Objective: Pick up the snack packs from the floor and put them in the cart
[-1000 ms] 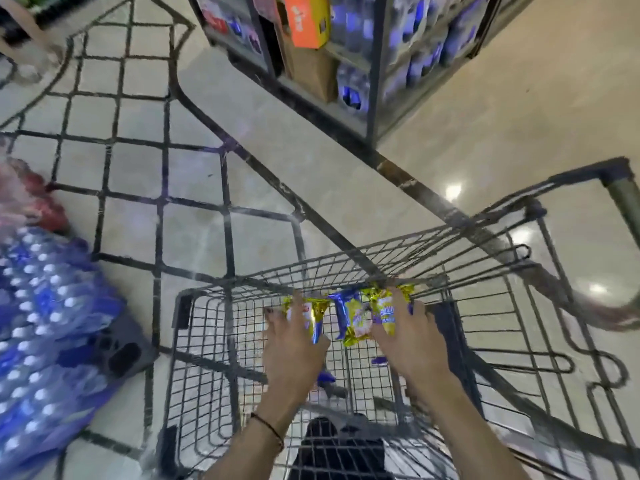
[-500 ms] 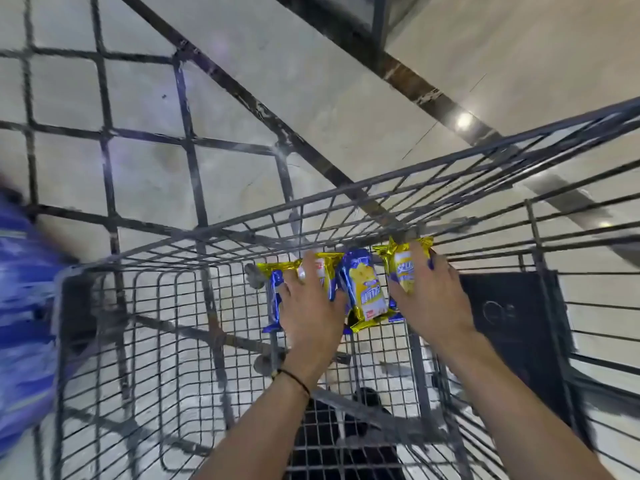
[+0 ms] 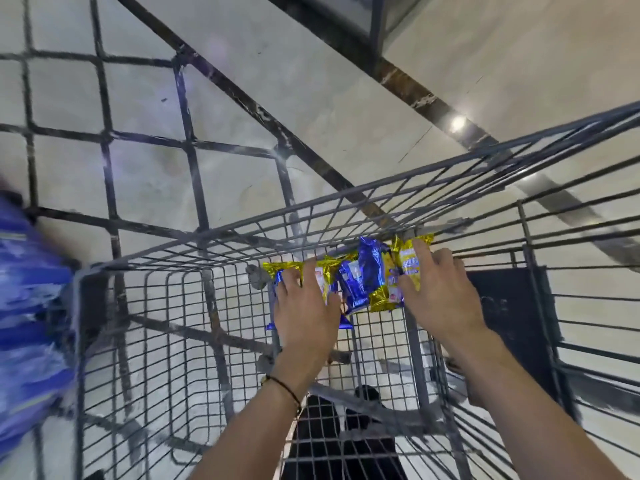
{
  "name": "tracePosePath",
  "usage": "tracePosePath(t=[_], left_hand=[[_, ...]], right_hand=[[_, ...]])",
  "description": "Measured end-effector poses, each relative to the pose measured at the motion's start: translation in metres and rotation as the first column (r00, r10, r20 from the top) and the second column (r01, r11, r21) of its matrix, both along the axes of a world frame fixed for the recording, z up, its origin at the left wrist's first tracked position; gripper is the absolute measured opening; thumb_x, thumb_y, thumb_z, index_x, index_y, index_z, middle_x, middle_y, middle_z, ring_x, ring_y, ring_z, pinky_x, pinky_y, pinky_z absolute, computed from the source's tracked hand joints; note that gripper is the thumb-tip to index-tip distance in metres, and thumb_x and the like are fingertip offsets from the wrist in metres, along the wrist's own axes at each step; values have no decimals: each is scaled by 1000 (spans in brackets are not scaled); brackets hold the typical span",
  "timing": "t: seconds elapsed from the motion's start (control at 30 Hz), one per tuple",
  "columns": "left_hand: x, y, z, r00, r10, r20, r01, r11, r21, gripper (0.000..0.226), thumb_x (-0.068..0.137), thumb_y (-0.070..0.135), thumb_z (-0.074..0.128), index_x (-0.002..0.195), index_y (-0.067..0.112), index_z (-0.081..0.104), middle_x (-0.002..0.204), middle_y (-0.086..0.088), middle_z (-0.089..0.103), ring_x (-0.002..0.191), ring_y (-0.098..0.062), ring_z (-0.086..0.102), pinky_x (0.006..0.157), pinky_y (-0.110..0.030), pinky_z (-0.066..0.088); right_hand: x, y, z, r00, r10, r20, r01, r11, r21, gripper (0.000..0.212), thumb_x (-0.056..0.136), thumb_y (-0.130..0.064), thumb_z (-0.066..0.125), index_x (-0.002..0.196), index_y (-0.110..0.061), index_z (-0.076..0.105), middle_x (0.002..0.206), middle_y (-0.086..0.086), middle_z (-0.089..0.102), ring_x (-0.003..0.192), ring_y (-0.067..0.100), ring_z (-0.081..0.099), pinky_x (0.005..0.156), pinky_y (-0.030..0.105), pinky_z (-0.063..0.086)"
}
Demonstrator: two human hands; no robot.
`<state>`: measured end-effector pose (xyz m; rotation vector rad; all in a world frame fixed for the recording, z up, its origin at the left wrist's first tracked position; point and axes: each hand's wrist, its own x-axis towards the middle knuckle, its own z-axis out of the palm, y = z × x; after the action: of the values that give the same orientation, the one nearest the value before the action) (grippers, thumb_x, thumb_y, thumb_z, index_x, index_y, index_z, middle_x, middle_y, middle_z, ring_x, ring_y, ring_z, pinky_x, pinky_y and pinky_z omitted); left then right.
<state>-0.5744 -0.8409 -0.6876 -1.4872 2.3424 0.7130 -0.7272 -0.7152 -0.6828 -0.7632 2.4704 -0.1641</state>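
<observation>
Left hand, right hand still inside cart; fingers now flatter, spread atop snack packs.

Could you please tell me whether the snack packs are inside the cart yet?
Inside. The snack packs lie below the cart rim, within its wire walls, under the left hand and right hand.
</observation>
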Motion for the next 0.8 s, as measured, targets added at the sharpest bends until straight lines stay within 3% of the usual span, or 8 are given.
tracePosePath(t=[0.17, 0.33, 0.47, 0.6, 0.8], left_hand=[[5, -11, 65, 986, -143, 87, 145, 989, -18, 48, 94, 36, 54, 138, 23, 41, 138, -9, 44, 126, -32, 40, 98, -47, 45], [19, -21, 160, 956, -256, 143, 267, 962, -58, 50, 96, 40, 49, 141, 19, 42, 149, -12, 40, 136, -36, 36, 108, -53, 36], [39, -28, 235, 957, -281, 78, 289, 950, -122, 47, 95, 38, 48, 137, 16, 44, 145, -11, 43, 129, -34, 41, 104, -47, 38], [65, -33, 300, 953, -304, 1, 300, 940, -163, 45, 94, 34, 52, 134, 16, 47, 134, -11, 48, 122, -32, 46, 100, -47, 42], [106, -33, 376, 918, -397, -15, 365, 858, -362, 42, 95, 33, 51, 133, 16, 46, 134, -11, 44, 120, -31, 45, 102, -49, 42]], right_hand=[[10, -1, 67, 988, 122, -96, -120, 992, 36, 55, 92, -40, 51, 141, -19, 35, 119, 13, 51, 108, 34, 48, 77, 45, 49], [22, -7, 157, 942, 258, -216, -247, 966, 79, 54, 91, -39, 51, 140, -18, 40, 122, 13, 54, 113, 34, 50, 82, 45, 50], [41, -13, 237, 911, 303, -280, -292, 953, 82, 54, 85, -37, 61, 134, -19, 49, 125, 13, 54, 113, 36, 49, 83, 49, 50], [67, -12, 315, 862, 346, -370, -346, 936, 69, 51, 86, -37, 60, 134, -20, 50, 125, 10, 55, 114, 34, 50, 85, 48, 50], [114, -4, 390, 806, 343, -483, -402, 915, -20, 46, 88, -35, 61, 128, -15, 55, 117, 12, 58, 107, 34, 53, 81, 46, 50]])
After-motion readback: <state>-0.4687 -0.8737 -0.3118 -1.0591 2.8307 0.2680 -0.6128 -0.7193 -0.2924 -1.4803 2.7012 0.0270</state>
